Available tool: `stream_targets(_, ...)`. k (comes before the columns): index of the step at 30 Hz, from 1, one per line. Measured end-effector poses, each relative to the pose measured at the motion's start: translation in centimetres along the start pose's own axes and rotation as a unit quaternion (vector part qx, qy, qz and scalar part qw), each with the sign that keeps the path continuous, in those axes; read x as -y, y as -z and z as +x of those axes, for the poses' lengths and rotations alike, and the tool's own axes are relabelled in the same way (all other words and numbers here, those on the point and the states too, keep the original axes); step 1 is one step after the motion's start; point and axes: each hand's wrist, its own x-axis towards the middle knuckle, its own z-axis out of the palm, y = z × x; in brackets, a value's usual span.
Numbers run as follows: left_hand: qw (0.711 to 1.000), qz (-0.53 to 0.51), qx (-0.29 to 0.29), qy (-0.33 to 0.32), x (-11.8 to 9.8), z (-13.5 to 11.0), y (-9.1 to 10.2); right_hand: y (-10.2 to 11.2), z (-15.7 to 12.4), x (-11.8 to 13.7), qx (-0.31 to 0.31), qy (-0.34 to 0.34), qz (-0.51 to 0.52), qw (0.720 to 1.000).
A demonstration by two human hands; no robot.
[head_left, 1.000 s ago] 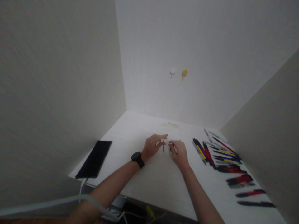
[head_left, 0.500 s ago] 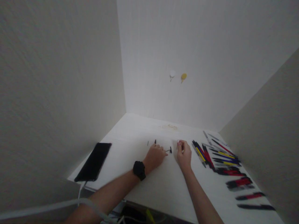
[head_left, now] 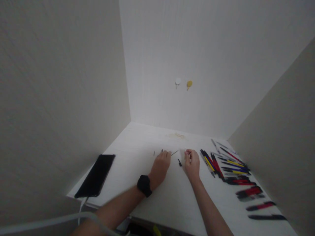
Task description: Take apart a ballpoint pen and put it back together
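My left hand (head_left: 162,164), with a black watch (head_left: 144,185) on the wrist, is closed in a pinch. From its fingertips a thin dark pen refill (head_left: 174,152) points right towards my other hand. My right hand (head_left: 192,163) is also closed, its thumb and fingers around a small pale piece that is mostly hidden. On the white table between the hands lies a small black pen part (head_left: 179,163). Just beyond my left fingers a black tip (head_left: 162,150) shows, and a short grey piece (head_left: 154,153) lies to its left.
Many pens (head_left: 233,165) in black, red, yellow and blue lie along the table's right side. A black tablet or phone (head_left: 95,175) with a white cable (head_left: 81,209) lies at the left edge. Two hooks, white (head_left: 178,81) and yellow (head_left: 189,84), are on the back wall.
My left hand has turned, and the refill in it now angles up and right, nearer my right hand. The black part stands apart from the refill's end. The view has shifted slightly.
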Motion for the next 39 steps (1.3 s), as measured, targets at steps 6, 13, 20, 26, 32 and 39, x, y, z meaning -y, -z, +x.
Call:
stream_targets(6, 0.967, -0.207, -0.148, 0.017, 2.0, 0.9, -1.1, 0.1, -0.1, 0.4, 0.032, 0.102, -0.046, 0.993)
stream_targets(13, 0.896, -0.355, -0.254, 0.086, 2.4, 1.3, -1.5, 0.5, -0.2, 1.5, 0.084, 0.165, -0.093, 0.978)
stream_targets(20, 0.864, -0.423, -0.263, 0.079, 2.1, 1.1, -1.1, 0.7, -0.3, 2.5, 0.106, 0.201, -0.097, 0.969)
stream_targets(26, 0.857, -0.451, -0.236, 0.075, 2.0, 1.2, -0.7, 0.7, -0.2, 2.4, 0.108, 0.19, -0.086, 0.972)
stream_targets(32, 0.882, -0.436, -0.17, 0.059, 1.9, 1.3, -1.3, 0.4, -0.3, 2.3, 0.131, 0.163, -0.046, 0.977)
stream_targets(39, 0.947, -0.295, -0.125, 0.019, 1.3, 0.8, -1.3, 0.3, -0.6, 1.9, 0.033, -0.014, 0.081, 0.996)
